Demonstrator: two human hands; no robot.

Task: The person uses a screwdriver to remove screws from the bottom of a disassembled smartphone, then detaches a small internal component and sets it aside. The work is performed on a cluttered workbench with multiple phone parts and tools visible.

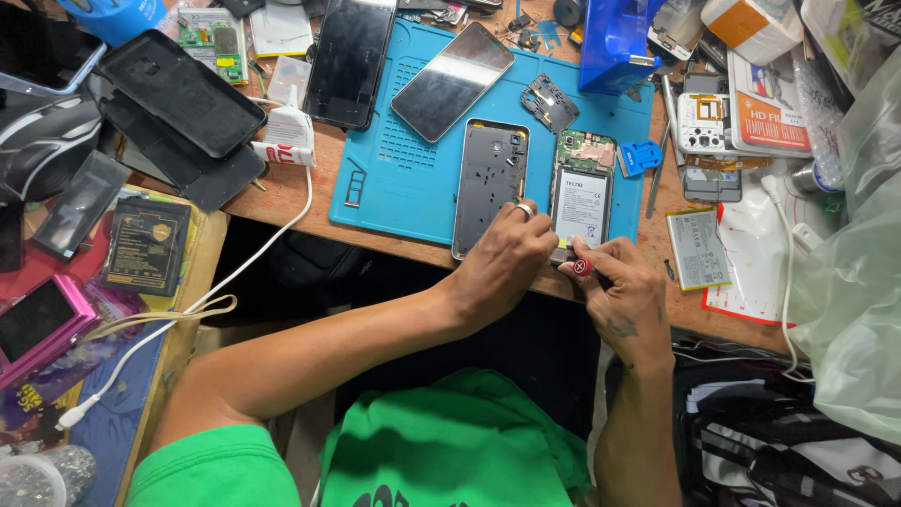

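Observation:
An opened phone (582,191) lies on a blue work mat (404,178), its white battery and green circuit board showing. My left hand (502,263), with a ring on one finger, rests its fingertips on the phone's lower left corner. My right hand (624,291) pinches a small screwdriver (580,266) with a red cap at the phone's bottom edge. A dark inner phone frame (490,183) lies on the mat just left of the opened phone, under my left fingers.
Two dark-screened phones (450,80) (349,61) lie at the mat's top. Black back covers (183,99) and a glue tube (286,136) sit to the left, a loose battery (696,249) and phone parts (704,122) to the right. A white cable (235,272) hangs off the table's edge. A blue box (615,42) stands behind.

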